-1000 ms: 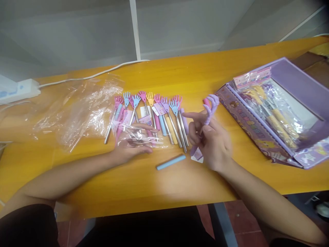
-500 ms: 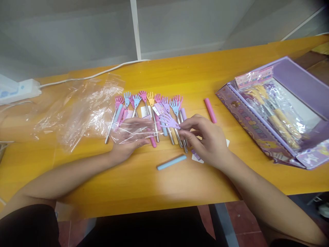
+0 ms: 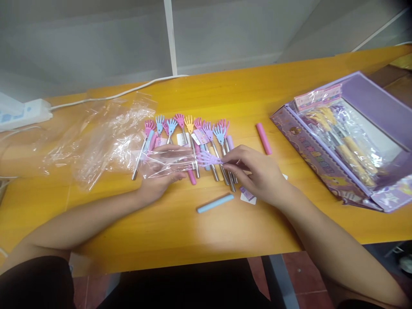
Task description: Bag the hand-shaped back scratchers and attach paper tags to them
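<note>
My left hand [image 3: 162, 171] is closed round a clear plastic bag [image 3: 175, 162], whose end points right. The fingers of my right hand [image 3: 254, 169] pinch a purple hand-shaped back scratcher [image 3: 207, 159] just behind its head. Its spread plastic fingers are at the bag's right end; whether their tips are inside I cannot tell. Behind both hands lies a row of back scratchers with metal rods and pink, blue [image 3: 219, 135], purple and yellow [image 3: 189, 124] heads, among coloured grip sleeves and small cards.
Loose clear bags [image 3: 106, 141] are heaped at the left, near a white power strip [image 3: 25, 113]. A blue sleeve [image 3: 215, 203] lies in front, a pink one [image 3: 264, 138] at the right. An open purple box [image 3: 309, 154] holds bagged back scratchers.
The purple scratcher head has moved slightly left and down, up to the bag's end, and turned more level. My left hand keeps its hold on the bag.
</note>
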`<state>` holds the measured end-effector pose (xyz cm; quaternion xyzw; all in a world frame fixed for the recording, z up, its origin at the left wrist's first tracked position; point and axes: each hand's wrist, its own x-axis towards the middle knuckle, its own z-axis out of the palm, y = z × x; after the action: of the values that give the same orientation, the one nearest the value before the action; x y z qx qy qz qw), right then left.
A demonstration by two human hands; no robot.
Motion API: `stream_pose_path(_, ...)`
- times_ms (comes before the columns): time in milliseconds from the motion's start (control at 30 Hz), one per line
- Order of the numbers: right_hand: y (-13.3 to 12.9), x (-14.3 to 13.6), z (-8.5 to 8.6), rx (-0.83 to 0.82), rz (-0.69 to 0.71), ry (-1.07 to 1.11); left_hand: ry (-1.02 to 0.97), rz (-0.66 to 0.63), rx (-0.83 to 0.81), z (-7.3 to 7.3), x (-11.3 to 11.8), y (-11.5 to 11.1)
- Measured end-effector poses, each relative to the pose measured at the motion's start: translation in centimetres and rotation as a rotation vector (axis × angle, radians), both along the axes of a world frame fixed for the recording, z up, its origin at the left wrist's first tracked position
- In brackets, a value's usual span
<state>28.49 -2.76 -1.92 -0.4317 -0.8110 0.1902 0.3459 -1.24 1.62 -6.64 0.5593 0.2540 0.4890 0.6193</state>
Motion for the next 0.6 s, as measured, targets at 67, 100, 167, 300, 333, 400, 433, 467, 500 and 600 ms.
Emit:
stream_pose_path(67,0.0,-0.1,0.1,0.005,0.021,0.002,0.000,-0.003,0.005,0.1,0.1,-0.1)
stream_pose_path(100,0.1,-0.1,0.1,0.011,0.030,0.004,-0.004,-0.014,0.005,0.1,0.1,-0.1)
stream_pose_path(167,0.2,-0.2,0.1,0.027,0.047,0.010,-0.018,-0.044,-0.005,0.3,0.1,-0.2)
stream_pose_path(300,0.2,-0.2,-0.1,0.051,0.083,0.032,-0.006,-0.080,0.000,0.9,0.4,-0.4)
stream_pose_path(333,0.3,-0.2,-0.1,0.053,0.094,0.035,0.004,-0.076,0.012,1.1,0.5,-0.5)
stream_pose_path(400,0.3,-0.2,-0.1,0.049,0.112,0.040,0.024,-0.061,0.031,1.4,0.7,-0.6)
stream_pose_path(433,0.3,-0.3,-0.1,0.050,0.118,0.042,0.030,-0.053,0.035,1.6,0.8,-0.6)
stream_pose_path(467,0.3,-0.3,0.0,0.054,0.123,0.045,0.037,-0.045,0.033,1.7,0.9,-0.6)
stream_pose_path(500,0.3,-0.4,0.0,0.063,0.125,0.048,0.045,-0.040,0.029,1.8,0.9,-0.6)
stream_pose_path(600,0.2,-0.7,0.0,0.090,0.115,0.067,0.069,-0.033,0.028,1.7,0.9,-0.6)
